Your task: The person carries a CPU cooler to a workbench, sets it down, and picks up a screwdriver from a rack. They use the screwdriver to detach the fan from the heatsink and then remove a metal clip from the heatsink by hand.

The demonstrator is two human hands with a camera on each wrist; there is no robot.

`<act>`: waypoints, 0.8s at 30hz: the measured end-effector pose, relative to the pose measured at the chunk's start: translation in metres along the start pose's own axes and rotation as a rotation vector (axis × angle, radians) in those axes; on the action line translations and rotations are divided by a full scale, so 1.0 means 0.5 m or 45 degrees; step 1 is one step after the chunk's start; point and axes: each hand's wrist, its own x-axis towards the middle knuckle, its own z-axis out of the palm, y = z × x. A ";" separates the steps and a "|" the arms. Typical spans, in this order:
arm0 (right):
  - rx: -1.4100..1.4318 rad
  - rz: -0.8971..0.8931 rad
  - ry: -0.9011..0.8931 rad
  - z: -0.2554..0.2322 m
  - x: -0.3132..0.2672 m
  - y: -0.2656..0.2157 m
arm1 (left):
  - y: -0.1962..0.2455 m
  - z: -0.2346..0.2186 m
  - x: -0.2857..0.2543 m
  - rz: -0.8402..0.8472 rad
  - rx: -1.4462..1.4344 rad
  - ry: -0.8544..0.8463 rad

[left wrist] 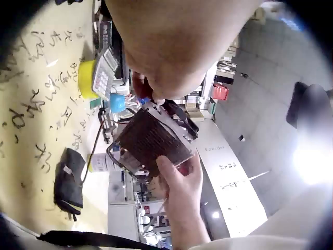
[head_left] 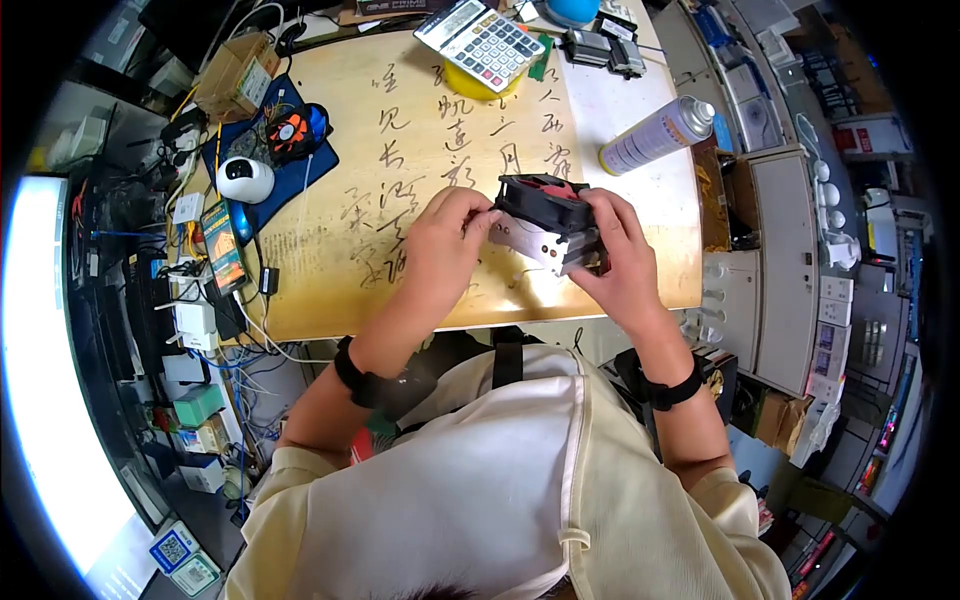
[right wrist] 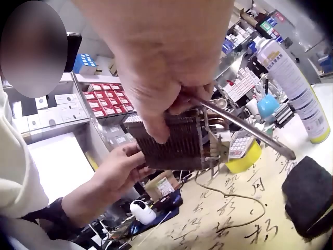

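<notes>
A finned computer heatsink (left wrist: 156, 138) is held between both hands over the table's front part. In the head view its pale metal plate (head_left: 530, 245) faces up, with a black fan with red blades (head_left: 545, 195) showing just beyond. My left hand (head_left: 447, 245) pinches the left edge of the heatsink. My right hand (head_left: 625, 255) grips its right side, thumb pressed on the fins in the right wrist view. Copper pipes (right wrist: 221, 124) stick out at one end there. A metal rod (right wrist: 242, 125) runs out from under the right hand's fingers.
A spray can (head_left: 655, 135) stands at the right back. A calculator (head_left: 480, 42) leans on a yellow roll (head_left: 478, 85) at the back. At left are a white camera (head_left: 246, 180), another fan (head_left: 290, 132), a cardboard box (head_left: 237, 75) and tangled cables. Brush writing covers the tabletop (head_left: 330, 290).
</notes>
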 end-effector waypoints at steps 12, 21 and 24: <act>-0.178 -0.060 0.003 0.021 0.012 0.003 | -0.019 0.018 0.010 -0.045 0.159 -0.046; -0.248 -0.030 -0.086 0.020 0.011 -0.003 | -0.020 -0.016 0.022 -0.045 0.236 -0.264; -0.268 -0.050 -0.095 0.013 0.013 -0.002 | -0.014 -0.024 0.031 -0.129 0.120 -0.352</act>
